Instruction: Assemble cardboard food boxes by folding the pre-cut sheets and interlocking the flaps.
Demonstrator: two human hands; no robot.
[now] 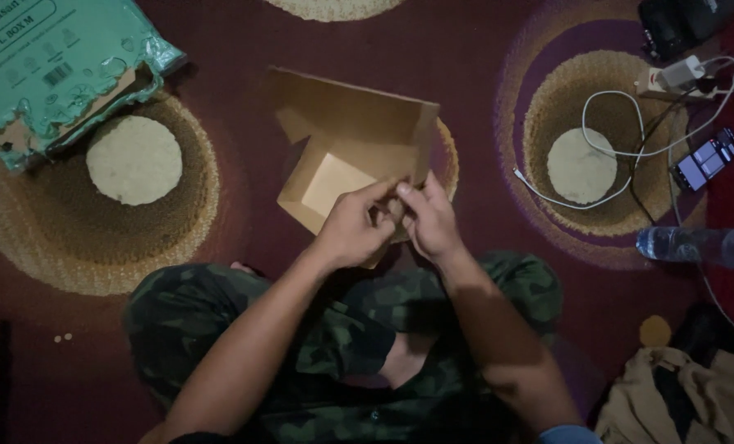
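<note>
- Person's sitting cross-legged on a dark red patterned carpet [244, 33], camo trousers [334, 345] filling the bottom of the view.
- Both hands sit at the near corner of a brown cardboard box [342, 156], half folded, lid flap standing open toward the far side.
- Left hand [352, 230] and right hand [429, 220] are touching each other, fingers pinched on the box's near edge.
- The knuckles block that corner, so I can't tell exactly which flap is being gripped.
- Far left: a torn-open green plastic pack [46, 66] with flat cardboard poking out, cut off by the frame.
- Right side is cluttered: white cable [609, 148] looped over a woven circle, a lit phone [706, 159], a plug strip [671, 80], and a clear water bottle [696, 245] lying down.
- Bottom right there's a crumpled tan cloth [671, 403], too dim to make out properly.
</note>
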